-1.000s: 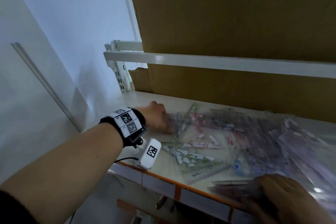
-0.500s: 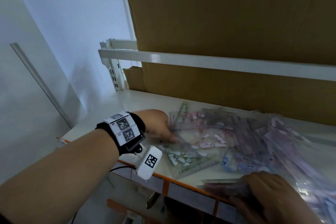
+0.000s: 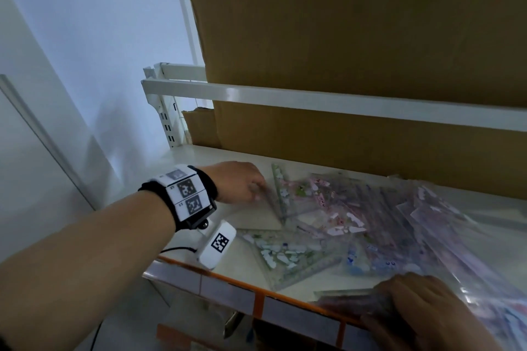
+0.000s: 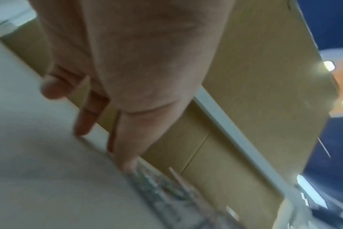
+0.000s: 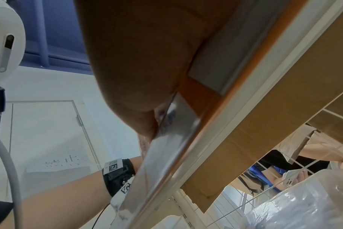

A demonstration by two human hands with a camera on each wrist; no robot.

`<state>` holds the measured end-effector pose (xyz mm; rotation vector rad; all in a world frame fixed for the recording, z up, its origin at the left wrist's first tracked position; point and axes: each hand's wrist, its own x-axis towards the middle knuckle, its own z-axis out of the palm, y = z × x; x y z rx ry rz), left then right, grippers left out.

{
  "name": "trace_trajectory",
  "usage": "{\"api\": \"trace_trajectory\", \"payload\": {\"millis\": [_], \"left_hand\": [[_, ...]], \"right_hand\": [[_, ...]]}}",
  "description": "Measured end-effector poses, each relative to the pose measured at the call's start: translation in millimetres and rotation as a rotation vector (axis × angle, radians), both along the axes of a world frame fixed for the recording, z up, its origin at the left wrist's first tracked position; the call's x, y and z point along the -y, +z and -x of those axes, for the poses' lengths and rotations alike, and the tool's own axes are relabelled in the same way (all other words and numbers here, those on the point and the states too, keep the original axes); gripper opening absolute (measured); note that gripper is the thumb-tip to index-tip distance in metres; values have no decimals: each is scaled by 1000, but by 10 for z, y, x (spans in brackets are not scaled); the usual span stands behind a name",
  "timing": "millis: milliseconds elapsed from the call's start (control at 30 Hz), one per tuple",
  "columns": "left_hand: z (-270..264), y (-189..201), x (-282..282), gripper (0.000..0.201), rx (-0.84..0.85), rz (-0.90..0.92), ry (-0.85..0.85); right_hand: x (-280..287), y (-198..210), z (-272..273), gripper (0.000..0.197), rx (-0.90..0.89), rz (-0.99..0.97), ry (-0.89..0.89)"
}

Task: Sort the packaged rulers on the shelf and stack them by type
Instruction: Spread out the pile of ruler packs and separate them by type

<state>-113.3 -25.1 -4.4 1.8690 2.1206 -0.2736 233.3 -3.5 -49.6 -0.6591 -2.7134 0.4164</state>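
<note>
Many packaged rulers in clear sleeves lie spread over the white shelf (image 3: 196, 159). A green-patterned triangle pack (image 3: 285, 259) lies near the front, a pink-patterned pack (image 3: 322, 199) behind it, and a purple heap (image 3: 427, 222) to the right. My left hand (image 3: 256, 194) reaches to the pile's left edge with straight fingers (image 4: 125, 155) pressing a pack's edge (image 4: 157, 186). My right hand (image 3: 413, 302) grips a thin stack of packs (image 3: 348, 298) at the shelf's front edge. In the right wrist view my thumb (image 5: 145, 124) pinches that stack (image 5: 166, 147) from below.
Brown cardboard (image 3: 342, 37) backs the shelf and a white rail (image 3: 313, 100) crosses above it. The shelf's front lip (image 3: 256, 293) has an orange strip. A white wall (image 3: 71, 65) stands on the left. Bare shelf shows left of the pile.
My left hand has shifted slightly along the pile's left edge, its fingers blurred by motion, and a clear pack there has slid. My right hand keeps hold of its stack at the front edge.
</note>
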Motion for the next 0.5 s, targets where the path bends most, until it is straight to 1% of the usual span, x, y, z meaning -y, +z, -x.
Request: {"api": "trace_trajectory", "payload": {"millis": [67,100,133,167,200,233,267,300,333,367,400,467,500], "left_hand": [[32,-31,-36,41,-42,26,-87],[41,-40,-45,43,-59,34,-109],[52,-47,-47,45,-77,44,-125],[62,-47,-38,47,-93,59,-140],[78,-37,-15,47,-106,79,-157],[99,-19,18,47,-114,96,-176],[131,10,61,46,-114,109,-190],[167,46,114,44,-108,117,-197],[204,83,174,41,-100,121,-194],[239,124,235,38,-95,124,-189],[275,163,291,35,-92,130,-187],[339,217,380,32,-85,156,-200],[366,227,403,31,-76,167,-213]], "right_hand": [[-88,-95,57,61,-145,20,31],[-87,-105,75,56,-169,0,21],[-92,-126,81,47,-177,-80,22],[-103,-156,47,42,-180,-194,78],[-91,-174,44,48,-192,-186,73],[-128,-218,9,61,-220,-225,54],[-112,-210,14,73,-198,-238,19],[-123,-225,45,77,-167,-226,-7],[-105,-203,23,72,-129,-204,-5],[-85,-178,23,65,-175,-222,-5],[-53,-150,43,62,-202,-197,-10],[2,-114,78,62,-237,-173,-42],[-2,-150,119,64,-271,-190,-71]]}}
